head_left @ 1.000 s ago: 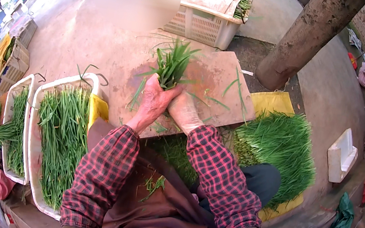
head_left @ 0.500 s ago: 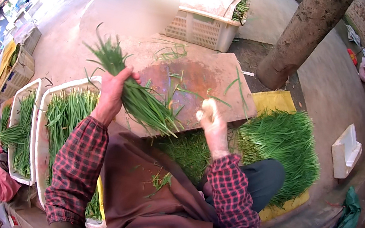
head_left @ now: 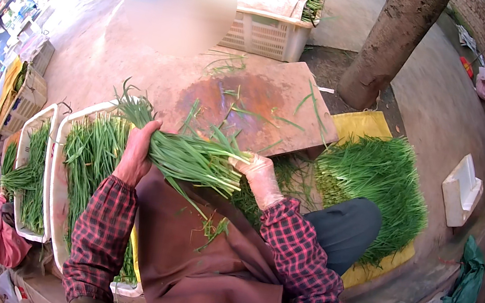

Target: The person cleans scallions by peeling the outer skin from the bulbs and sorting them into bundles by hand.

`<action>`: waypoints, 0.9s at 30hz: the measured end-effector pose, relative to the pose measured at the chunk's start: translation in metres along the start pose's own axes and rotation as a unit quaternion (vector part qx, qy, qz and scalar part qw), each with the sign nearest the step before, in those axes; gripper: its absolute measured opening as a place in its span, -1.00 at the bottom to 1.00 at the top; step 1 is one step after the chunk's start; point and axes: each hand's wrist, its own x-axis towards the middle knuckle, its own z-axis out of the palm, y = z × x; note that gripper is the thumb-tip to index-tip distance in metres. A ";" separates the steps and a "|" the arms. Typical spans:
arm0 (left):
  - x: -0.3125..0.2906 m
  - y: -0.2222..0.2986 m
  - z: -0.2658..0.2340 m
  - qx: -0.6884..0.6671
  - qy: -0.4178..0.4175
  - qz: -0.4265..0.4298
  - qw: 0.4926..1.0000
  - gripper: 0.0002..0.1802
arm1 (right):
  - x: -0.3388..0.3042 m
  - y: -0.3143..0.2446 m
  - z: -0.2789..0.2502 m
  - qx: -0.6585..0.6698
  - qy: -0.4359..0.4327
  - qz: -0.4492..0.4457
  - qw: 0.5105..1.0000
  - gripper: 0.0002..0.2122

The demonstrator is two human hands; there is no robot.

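A bunch of green garlic chives [head_left: 189,156] lies nearly level above my brown apron [head_left: 186,252]. Its leafy tips point left and its pale stem ends right. Wrapped round the leafy part, my left hand [head_left: 139,149] is closed on the bunch. At the pale ends, the fingers of my right hand [head_left: 259,174], which look thinly gloved, are bent and closed on the stems. Just beyond the bunch stands a low board [head_left: 156,88] with a wet brown patch and loose leaves. Scraps of chive [head_left: 214,230] cling to the apron.
Left of me stand white crates [head_left: 52,183] of chives. To the right, a thick pile of chives [head_left: 371,194] rests on a yellow sheet [head_left: 360,125]. Beyond the board are a covered white crate [head_left: 269,36], a tree trunk [head_left: 390,48] and a person with a blurred head [head_left: 178,0].
My left hand has brought the chive bunch lower and closer, turning it more level. My right hand has moved left and nearer me, from apart to the stem ends.
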 end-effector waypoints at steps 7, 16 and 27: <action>-0.012 -0.009 0.003 0.074 0.036 0.002 0.997 -0.79 | -0.009 0.000 -0.002 0.010 0.011 -0.038 0.999 -0.81; -0.012 -0.031 -0.019 0.022 0.072 0.008 0.997 -0.78 | -0.013 0.019 0.006 0.047 0.007 -0.013 0.999 -0.80; -0.007 -0.034 -0.043 -0.042 0.108 0.089 0.989 -0.74 | -0.049 0.000 0.009 -0.436 0.098 -0.424 0.787 -0.81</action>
